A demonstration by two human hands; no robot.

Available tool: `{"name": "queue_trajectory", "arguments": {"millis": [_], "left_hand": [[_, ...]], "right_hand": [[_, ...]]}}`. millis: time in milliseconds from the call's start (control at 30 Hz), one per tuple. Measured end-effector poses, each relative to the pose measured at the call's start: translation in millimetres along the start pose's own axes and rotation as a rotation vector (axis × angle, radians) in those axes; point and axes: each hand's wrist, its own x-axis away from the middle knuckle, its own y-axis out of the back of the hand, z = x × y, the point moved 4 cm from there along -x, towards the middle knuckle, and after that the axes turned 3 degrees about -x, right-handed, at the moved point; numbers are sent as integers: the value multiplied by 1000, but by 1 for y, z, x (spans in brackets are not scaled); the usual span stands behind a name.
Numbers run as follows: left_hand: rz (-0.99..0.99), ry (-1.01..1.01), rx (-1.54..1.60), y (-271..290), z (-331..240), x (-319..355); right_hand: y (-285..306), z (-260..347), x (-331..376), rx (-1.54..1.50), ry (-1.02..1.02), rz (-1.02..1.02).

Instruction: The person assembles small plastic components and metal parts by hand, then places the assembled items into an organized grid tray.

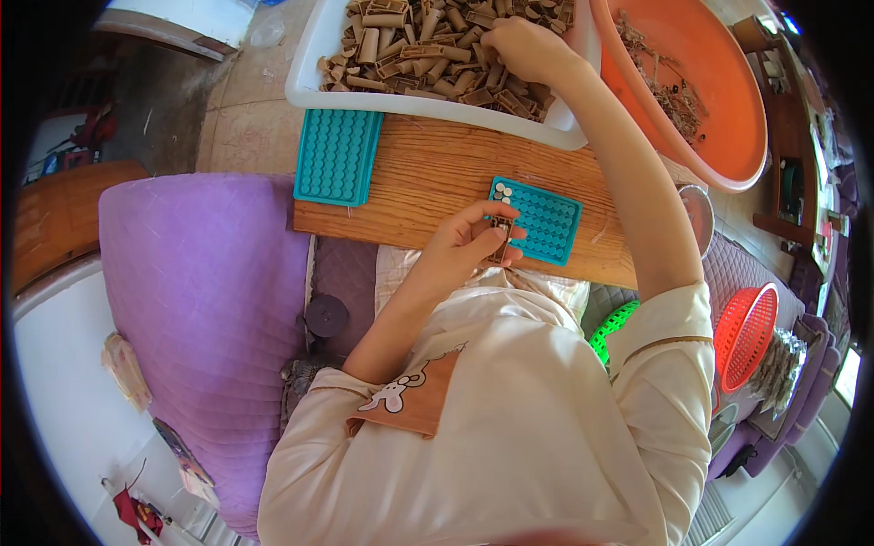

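Note:
My left hand (469, 238) is closed round a small brown plastic casing (499, 227), held upright between thumb and fingers; light and dark bits show inside it. Just behind that hand lies a teal tray (551, 223) with rows of round pockets. A few white round pieces (502, 193) sit in its far left corner. Stretched far forward, my right hand (528, 53) reaches into a white bin (437, 105) heaped with brown plastic half-shell pieces (410, 55). Its fingers are curled down among them, and their tips are partly hidden.
The wooden bench (428, 168) carries a stack of teal trays (335, 156) at its left end. An orange basin (742, 118) with brown scraps stands to the right of the bin. A green basket (614, 328) and a red basket (745, 337) are near my right arm.

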Motion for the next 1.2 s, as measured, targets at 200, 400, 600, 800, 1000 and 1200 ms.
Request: {"name": "queue_trajectory", "arguments": {"millis": [200,400,600,800,1000,1200], "left_hand": [[-97,-113,224,-1,-16,0],[-146,-332,261,-13,-26,2],[-125,-440,155,-35,-20,0],[-81,-468,12,-49,-18,1],[-73,-458,-98,-54,-19,1],[-83,-421,-49,-60,-16,1]], "right_hand": [[56,17,61,-473,-124,-446],[66,88,165,-856,-418,-425],[27,130,211,-1108,-738,-664],[20,138,221,-1160,-796,-801],[18,139,230,-1145,-787,-905],[15,137,228,-1102,-781,-877]]}}
